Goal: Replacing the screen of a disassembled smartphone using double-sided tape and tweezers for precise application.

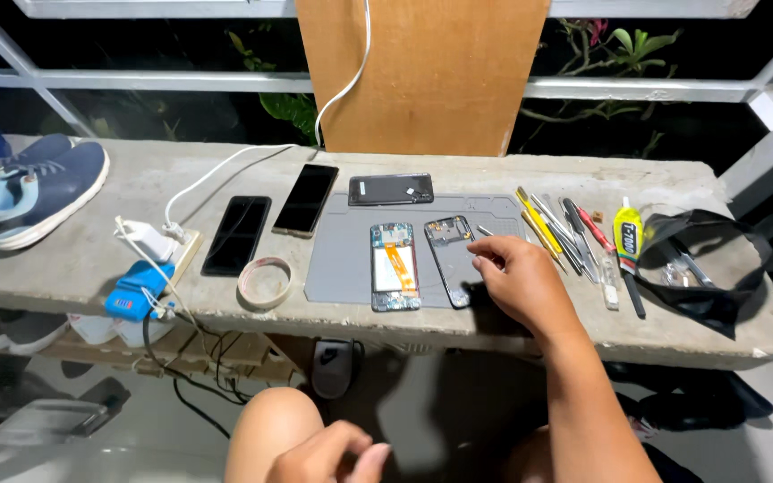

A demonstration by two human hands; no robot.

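right hand (519,282): fingers loosely spread, holding nothing, touching thin grey plastic phone frame (451,259)
frame: light, fragile; lift by edges
left hand (328,456): loosely curled, empty

We see two dark phone screens (237,234) lying face up side by side on the concrete ledge (64,259), left of the grey work mat (342,259): the left one is black, and the right one (306,199), set a little further back, has a bronze edge. Both are unlit. At the mat's back edge lies a black rectangular back cover (391,189) with a small white label near its right end. To the right, among the hand tools, stands out a glue tube (627,237) with a yellow and black label and a clear nozzle pointing away from us.
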